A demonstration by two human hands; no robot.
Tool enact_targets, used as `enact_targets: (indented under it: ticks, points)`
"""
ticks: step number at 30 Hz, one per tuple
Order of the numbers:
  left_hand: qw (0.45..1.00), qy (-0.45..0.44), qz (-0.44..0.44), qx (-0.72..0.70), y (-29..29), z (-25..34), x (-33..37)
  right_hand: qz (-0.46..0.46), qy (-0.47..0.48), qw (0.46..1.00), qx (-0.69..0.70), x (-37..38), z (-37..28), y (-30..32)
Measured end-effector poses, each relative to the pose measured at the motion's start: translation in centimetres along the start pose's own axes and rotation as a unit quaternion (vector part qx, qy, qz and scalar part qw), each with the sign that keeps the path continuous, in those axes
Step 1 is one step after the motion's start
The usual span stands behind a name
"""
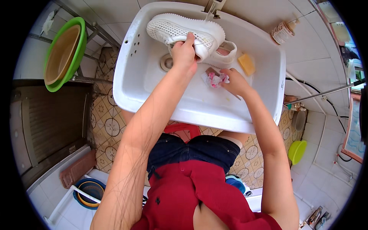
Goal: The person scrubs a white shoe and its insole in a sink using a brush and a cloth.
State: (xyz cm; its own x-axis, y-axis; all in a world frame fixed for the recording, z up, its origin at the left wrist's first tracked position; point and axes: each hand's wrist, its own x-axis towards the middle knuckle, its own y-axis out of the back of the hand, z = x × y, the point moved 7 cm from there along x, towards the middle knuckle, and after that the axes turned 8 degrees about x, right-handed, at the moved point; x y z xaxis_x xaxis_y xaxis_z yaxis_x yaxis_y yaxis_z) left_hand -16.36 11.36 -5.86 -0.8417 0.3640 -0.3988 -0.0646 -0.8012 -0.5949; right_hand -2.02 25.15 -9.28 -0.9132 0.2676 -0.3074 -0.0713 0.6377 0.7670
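My left hand (184, 56) grips a white perforated shoe (205, 32) by its ankle opening. It holds the shoe tilted on its side over the basin, below the tap (214, 5), where water seems to run. Another white shoe (227, 57) lies behind it, partly covered. My right hand (234, 82) pinches a crumpled pink-and-white wad (216, 79), whose material I cannot make out. Touching the wad is a scrub brush (211, 71) with pale bristles; its thin handle seems to pass beneath my fingers. A yellow sponge (246, 64) rests near the basin's right wall.
The white sink (153, 109) has a metal drain (166, 62) left of centre. A pump bottle (283, 33) stands at its right rear corner. Green and brown basins (63, 55) hang on a rack at the left. Under me is a red stool (193, 132).
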Motion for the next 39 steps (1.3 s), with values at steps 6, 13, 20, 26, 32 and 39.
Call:
enact_targets:
  ticks: [6,13,20,26,32,39]
  points:
    - [0.997,0.039,-0.057,-0.038,-0.5,0.0,-0.2,-0.026,0.08,0.996,0.009,0.6,-1.3,-2.3]
    - [0.974,0.159,-0.156,-0.027,0.1,-1.7,-1.2,0.215,0.062,0.951,0.212,-0.4,-2.8,7.3]
    - [0.98,0.067,-0.184,0.031,0.6,-1.6,-0.1,0.291,0.165,0.937,0.103,-0.6,-10.8,9.3]
    - [0.985,0.045,-0.15,0.079,1.2,-0.9,-0.2,0.305,0.291,0.903,-0.083,-0.7,-14.9,5.1]
    - [0.989,0.028,-0.146,0.022,1.2,-0.5,-0.4,0.193,0.358,0.914,-0.008,-3.6,-13.8,5.6]
    - [0.982,0.057,-0.177,0.037,0.9,-0.7,-0.3,0.299,0.26,0.915,0.077,-0.8,-13.0,7.1]
